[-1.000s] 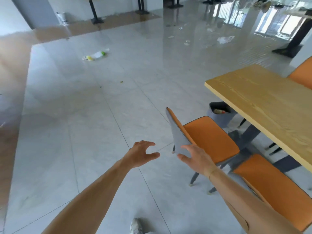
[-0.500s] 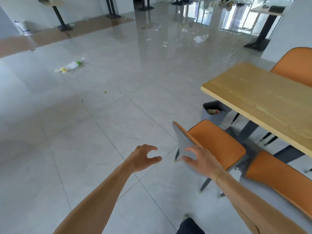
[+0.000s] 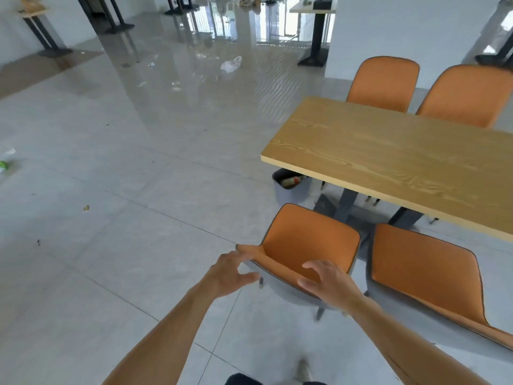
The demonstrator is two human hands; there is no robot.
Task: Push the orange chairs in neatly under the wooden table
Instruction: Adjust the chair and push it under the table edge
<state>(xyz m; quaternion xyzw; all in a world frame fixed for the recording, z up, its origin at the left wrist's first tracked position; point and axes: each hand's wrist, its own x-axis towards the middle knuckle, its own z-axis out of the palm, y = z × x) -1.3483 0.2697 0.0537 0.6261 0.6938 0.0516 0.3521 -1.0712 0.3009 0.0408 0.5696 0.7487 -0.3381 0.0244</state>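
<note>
The wooden table (image 3: pixel 388 151) stands at the right. Two orange chairs sit on its near side, pulled out from it. The left chair (image 3: pixel 311 237) faces the table with its grey-backed backrest toward me. My right hand (image 3: pixel 327 282) lies over the top edge of that backrest, fingers spread onto the orange inner side. My left hand (image 3: pixel 230 273) is at the backrest's left corner, curled in a C with fingers and thumb apart, just touching it. The right chair (image 3: pixel 422 268) stands beside it, untouched. Two more orange chairs (image 3: pixel 384 81) (image 3: pixel 469 95) stand at the table's far side.
A grey waste bin (image 3: pixel 288 190) with rubbish sits under the table's left end, beside the dark table base (image 3: pixel 347 204). Litter and a white bag (image 3: pixel 230 65) lie on the glossy tiled floor to the left. Other tables (image 3: pixel 316 31) stand far back. My shoe (image 3: pixel 304 368) is below.
I have moved round behind the left chair, so the table now lies straight ahead. My right hand has gone from the chair's back onto its top edge, and my left hand has reached its corner.
</note>
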